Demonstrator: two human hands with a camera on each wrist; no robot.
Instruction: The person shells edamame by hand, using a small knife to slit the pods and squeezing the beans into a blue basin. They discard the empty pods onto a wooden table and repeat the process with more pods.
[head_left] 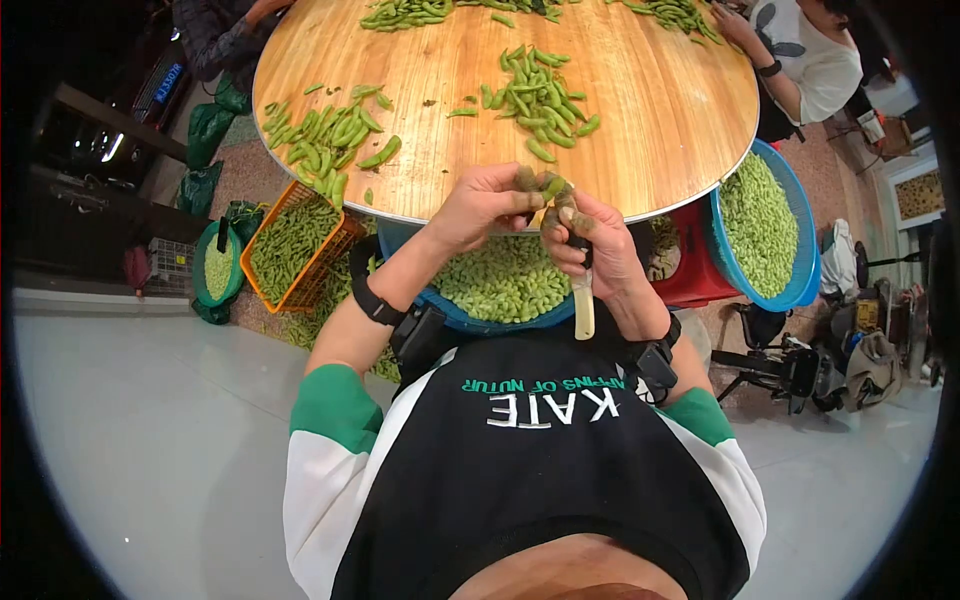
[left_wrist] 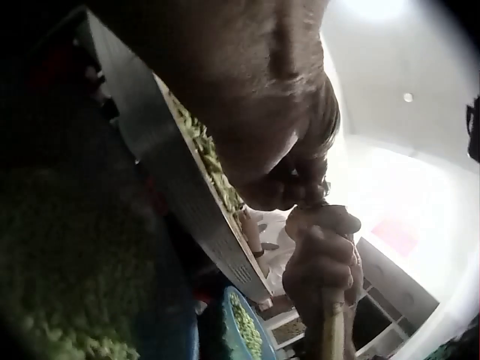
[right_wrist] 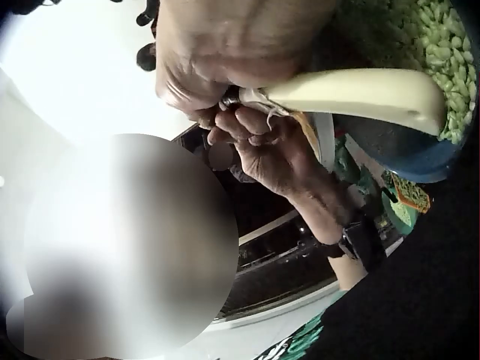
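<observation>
Both hands meet just over the near rim of a round wooden table (head_left: 450,120). A green pod (head_left: 553,188) is pinched in the fingertips of the left hand (head_left: 480,208), which touch those of the right hand (head_left: 603,250). Curled fingers of the right hand grip a tool whose cream handle (head_left: 584,312) points down toward the body; its working end is hidden. In the right wrist view the handle (right_wrist: 360,97) sticks out of the right hand (right_wrist: 236,45), with the left hand (right_wrist: 274,161) facing it. Below the hands lie shelled beans (head_left: 500,280) in a blue basin.
Pod piles (head_left: 540,100) lie on the table, one more at its left (head_left: 330,140). An orange crate (head_left: 300,292) of pods stands left, near a small green basin (head_left: 236,262). A blue basket (head_left: 808,262) of beans sits right, beside a red container (head_left: 697,255). Two people are across the table.
</observation>
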